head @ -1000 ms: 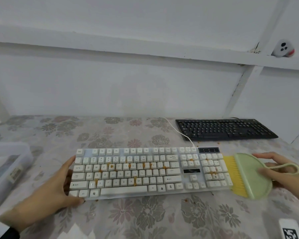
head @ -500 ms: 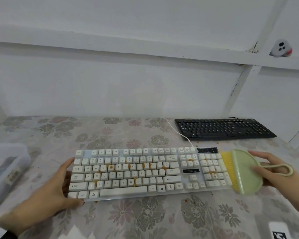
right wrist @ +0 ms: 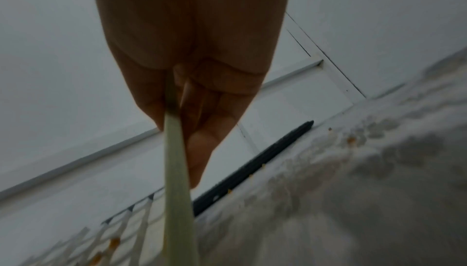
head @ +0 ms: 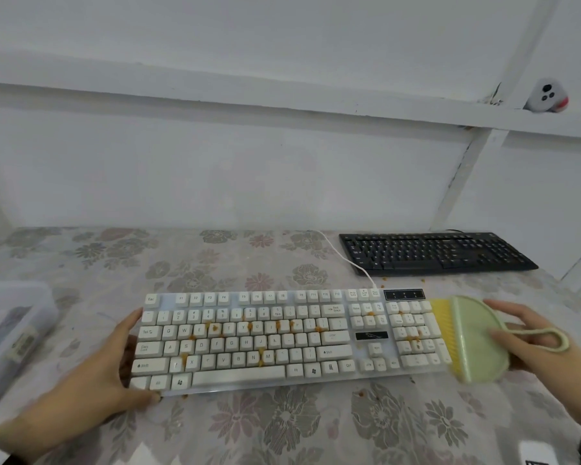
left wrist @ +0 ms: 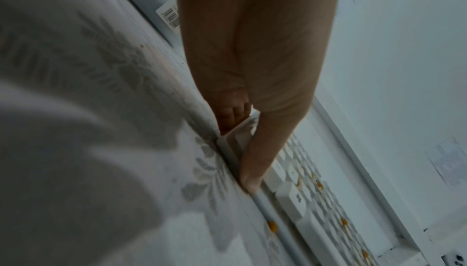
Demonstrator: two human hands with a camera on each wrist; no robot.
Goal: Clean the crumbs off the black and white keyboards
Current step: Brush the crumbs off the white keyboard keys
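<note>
The white keyboard (head: 282, 337) lies across the near middle of the table, with orange crumbs (head: 261, 362) scattered between its keys. My left hand (head: 114, 374) grips its left end, thumb on the front edge (left wrist: 248, 178). My right hand (head: 530, 340) holds a pale green brush (head: 477, 340) with yellow bristles (head: 441, 333) that rest over the number pad at the right end. In the right wrist view the brush (right wrist: 177, 200) shows edge-on between thumb and fingers. The black keyboard (head: 433, 251) lies at the back right.
A clear plastic box (head: 10, 333) stands at the left table edge. A white cable (head: 346, 260) runs from the white keyboard toward the back. Loose crumbs (head: 361, 393) lie on the flowered tablecloth. A white wall rises behind the table.
My right hand has moved the brush left, from beside the keyboard's right end onto the number pad. The left hand stays on the left end.
</note>
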